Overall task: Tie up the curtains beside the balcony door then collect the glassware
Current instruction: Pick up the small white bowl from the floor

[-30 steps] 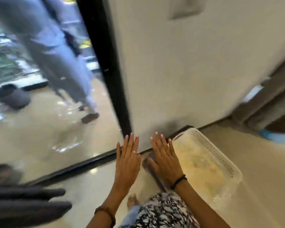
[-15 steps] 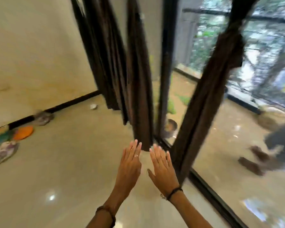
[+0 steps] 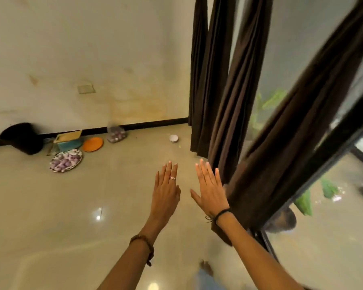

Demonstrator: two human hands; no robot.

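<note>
Dark brown curtains (image 3: 237,97) hang in long pleated folds beside the glass balcony door (image 3: 333,155), just right of and beyond the right hand (image 3: 213,190). The left hand (image 3: 166,189), wearing a ring, and the right are held out flat, fingers straight, a little apart, holding nothing. Far to their left a patterned plate (image 3: 65,160) carries purple pieces; a clear jar (image 3: 115,133) by the wall holds more. A small white bowl (image 3: 173,138) sits ahead on the floor.

A stained cream plaster wall (image 3: 71,49) with black skirting (image 3: 151,124) meets glossy beige tiled floor (image 3: 61,206); black-framed glass door (image 3: 323,237) right.
</note>
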